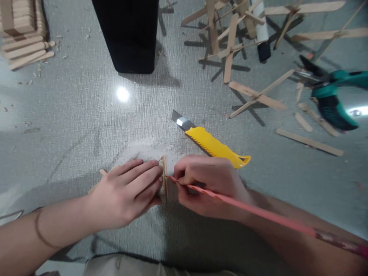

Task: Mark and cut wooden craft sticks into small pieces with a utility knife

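Note:
Low in the middle of the head view, my left hand [126,191] presses down with its fingers together on small wooden sticks [165,176]. One stick stands nearly upright in the picture at its fingertips; other stick ends poke out behind the hand. My right hand [204,184] pinches a long pink pencil [247,207], its tip touching or very near the stick. The pencil runs back over my right forearm. Just beyond my right hand lies a yellow utility knife [212,145] with its blade out, pointing up and left.
A black box-like object [132,38] stands at the top. Stacked craft sticks [23,23] are at the top left. Glued stick frames [230,42] fill the top right, near green-handled pliers [330,96] and a loose stick [309,142]. Wood crumbs dot the table [71,115].

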